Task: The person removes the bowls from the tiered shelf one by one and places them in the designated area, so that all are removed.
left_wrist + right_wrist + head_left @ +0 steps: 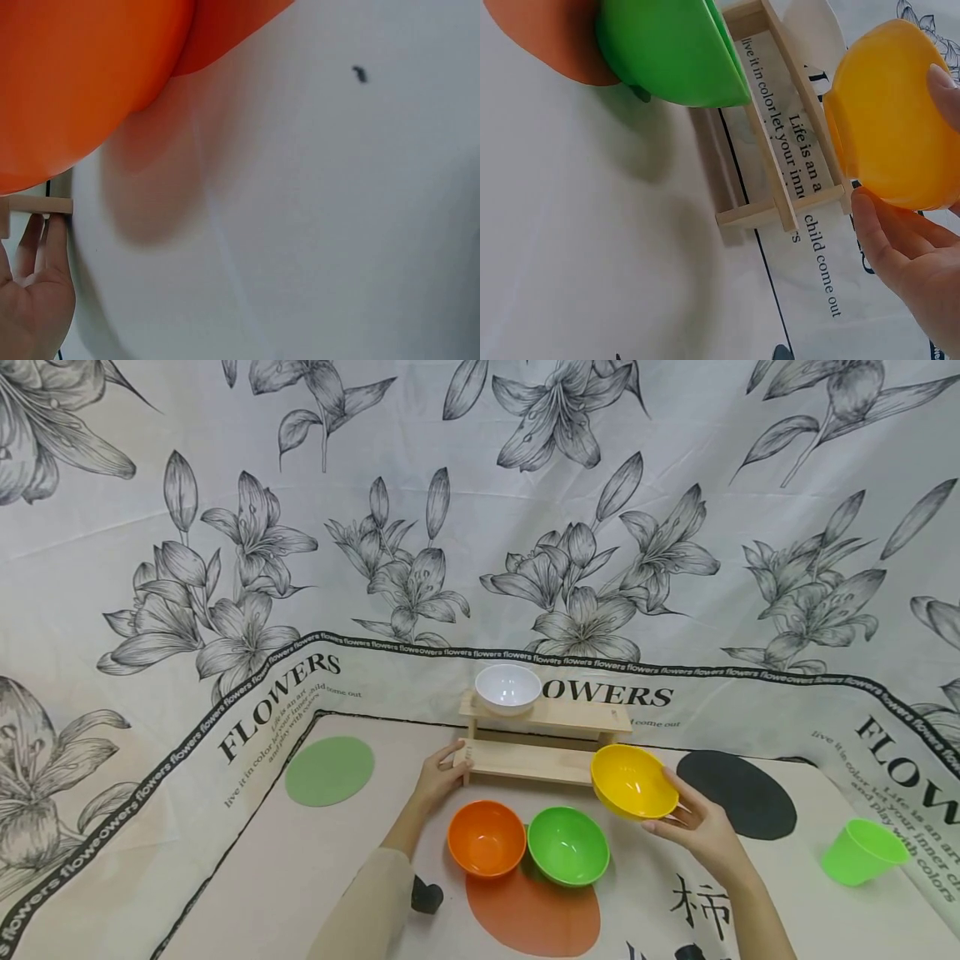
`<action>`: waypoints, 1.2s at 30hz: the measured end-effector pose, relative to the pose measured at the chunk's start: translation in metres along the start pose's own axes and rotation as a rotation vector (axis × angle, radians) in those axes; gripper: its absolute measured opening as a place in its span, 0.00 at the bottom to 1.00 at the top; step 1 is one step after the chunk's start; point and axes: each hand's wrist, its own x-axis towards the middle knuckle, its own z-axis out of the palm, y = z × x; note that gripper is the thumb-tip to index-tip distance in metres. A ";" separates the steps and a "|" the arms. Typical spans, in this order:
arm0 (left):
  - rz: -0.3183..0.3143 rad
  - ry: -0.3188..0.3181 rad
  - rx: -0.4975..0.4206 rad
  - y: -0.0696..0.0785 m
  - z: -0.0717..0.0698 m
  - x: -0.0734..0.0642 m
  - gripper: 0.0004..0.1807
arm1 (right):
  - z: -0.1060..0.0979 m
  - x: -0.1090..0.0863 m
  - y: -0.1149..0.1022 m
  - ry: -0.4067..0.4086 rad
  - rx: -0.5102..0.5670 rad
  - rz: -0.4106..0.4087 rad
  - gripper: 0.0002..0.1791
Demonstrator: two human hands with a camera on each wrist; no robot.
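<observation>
My right hand (701, 831) pinches the yellow bowl (633, 781) by its right side, thumb and fingers on its wall. The bowl is tilted, its inside facing me, and overlaps the right end of the two-tier wooden shelf (532, 760). My left hand (441, 775) holds the left end of that shelf's lower board, and the left wrist view shows its fingers against the wood. A white bowl (507, 687) stands on the upper board at the left. In front of the shelf, an orange bowl (487, 839) and a green bowl (567, 846) sit side by side.
A light green cup (862, 852) is at the far right. Printed round patches, green (330, 771), black (738, 793) and orange (532, 914), mark the cloth. A small black object (427, 896) lies beside my left forearm. Flowered fabric (420, 527) rises behind the shelf.
</observation>
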 end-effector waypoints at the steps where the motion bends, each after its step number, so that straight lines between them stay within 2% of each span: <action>1: 0.000 0.003 0.000 -0.001 0.000 0.001 0.29 | -0.001 -0.001 0.005 -0.002 0.012 0.008 0.49; 3: 0.001 0.010 0.004 -0.004 -0.001 0.004 0.29 | -0.002 -0.005 0.011 0.008 -0.001 0.027 0.49; 6: 0.003 0.027 0.015 -0.013 -0.002 0.009 0.29 | 0.001 -0.011 -0.001 0.000 0.014 0.044 0.49; 7: -0.001 0.035 0.013 -0.016 -0.002 0.011 0.29 | 0.003 -0.013 -0.005 0.004 -0.026 0.063 0.49; 9: -0.003 0.045 0.019 -0.021 -0.003 0.014 0.29 | 0.007 -0.018 -0.025 0.002 -0.010 0.067 0.47; 12: -0.001 0.052 0.031 -0.026 -0.003 0.016 0.29 | 0.015 -0.025 -0.061 0.001 -0.016 0.118 0.46; 15: 0.001 0.051 0.032 -0.027 -0.003 0.016 0.29 | 0.020 -0.030 -0.083 0.016 -0.029 0.185 0.46; 17: 0.001 0.049 0.031 -0.027 -0.003 0.016 0.29 | 0.021 -0.033 -0.095 -0.011 -0.062 0.227 0.48; 25: -0.006 0.037 0.020 -0.019 -0.002 0.012 0.29 | 0.021 -0.041 -0.096 -0.001 -0.107 0.336 0.49; 30: -0.005 0.007 0.008 -0.007 -0.001 0.004 0.29 | 0.020 -0.048 -0.091 -0.001 -0.135 0.353 0.49; 36: 0.008 0.000 0.028 -0.001 0.000 0.000 0.28 | 0.018 -0.054 -0.090 -0.008 -0.079 0.378 0.49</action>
